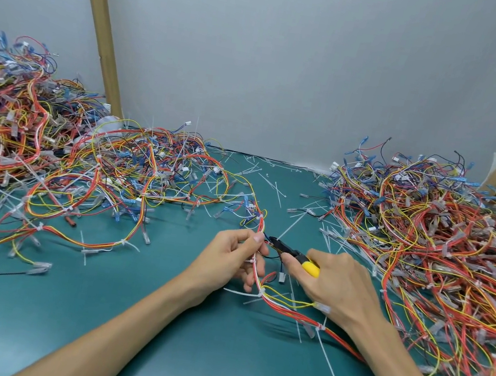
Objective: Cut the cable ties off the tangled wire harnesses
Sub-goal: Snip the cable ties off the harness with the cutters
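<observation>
A red, yellow and white wire harness (286,309) runs across the green mat (212,361) from the left pile toward the right pile. My left hand (228,262) pinches it between thumb and fingers at mid-table. My right hand (335,286) grips yellow-handled cutters (294,255), whose dark jaws point left and sit right at the harness just beside my left fingertips. White cable ties (261,294) are still wrapped round the harness below my left hand, one with a long tail (331,370).
Big tangled piles of wire harnesses lie at the left (66,159) and right (441,251). Loose cut cable ties (276,186) litter the mat at the back. Wooden posts (103,28) lean against the grey wall (292,64).
</observation>
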A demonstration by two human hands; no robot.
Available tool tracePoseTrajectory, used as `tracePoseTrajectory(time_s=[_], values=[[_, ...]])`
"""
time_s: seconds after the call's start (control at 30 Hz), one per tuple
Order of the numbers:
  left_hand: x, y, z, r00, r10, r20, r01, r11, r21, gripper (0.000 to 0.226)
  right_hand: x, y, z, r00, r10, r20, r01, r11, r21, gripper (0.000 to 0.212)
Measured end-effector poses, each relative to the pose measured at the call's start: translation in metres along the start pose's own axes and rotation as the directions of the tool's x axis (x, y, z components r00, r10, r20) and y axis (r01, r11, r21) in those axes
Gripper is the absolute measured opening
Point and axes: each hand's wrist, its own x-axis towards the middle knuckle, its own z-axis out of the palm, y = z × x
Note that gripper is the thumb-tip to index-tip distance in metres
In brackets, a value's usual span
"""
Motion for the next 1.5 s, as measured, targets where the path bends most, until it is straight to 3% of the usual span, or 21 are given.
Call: tracePoseTrajectory(time_s=[0.57,0.7,0.83,0.97,1.13,1.27,1.37,1.5], values=[[0.001,0.001,-0.002,1.0,-0.001,-0.01,0.001,1.0,-0.002,0.03,0.0,0.0,0.003,1.0,0.021,-0.016,-0.021,0.999,-0.046,0.077],[0.004,0.003,-0.007,0.999,-0.045,-0.014,0.045,0.999,-0.024,0.038,0.001,0.002,0.001,0.997,0.068,-0.024,-0.067,0.997,0.031,0.078],[0.007,0.012,-0.022,0.983,-0.146,0.109,0.166,0.964,-0.209,0.047,0.004,0.007,-0.004,0.984,0.175,-0.001,-0.172,0.964,0.203,0.076],[0.004,0.019,-0.034,0.953,-0.143,0.266,0.25,0.866,-0.434,0.046,0.005,0.008,-0.007,0.976,0.217,-0.008,-0.205,0.934,0.292,0.072],[0.003,0.021,-0.037,0.928,-0.058,0.369,0.242,0.846,-0.475,0.044,0.007,0.011,-0.008,0.966,0.252,-0.052,-0.216,0.904,0.368,0.078],[0.003,0.015,-0.033,0.965,-0.001,0.264,0.095,0.934,-0.345,0.039,0.007,0.014,-0.006,0.958,0.28,-0.066,-0.228,0.879,0.418,0.081],[0.003,0.013,-0.028,0.987,0.014,0.158,0.049,0.922,-0.383,0.05,0.008,0.016,-0.006,0.951,0.302,-0.061,-0.245,0.861,0.445,0.088],[0.004,0.009,-0.025,0.992,-0.002,0.129,0.051,0.923,-0.381,0.061,0.007,0.015,-0.006,0.952,0.298,-0.066,-0.241,0.867,0.437,0.086]])
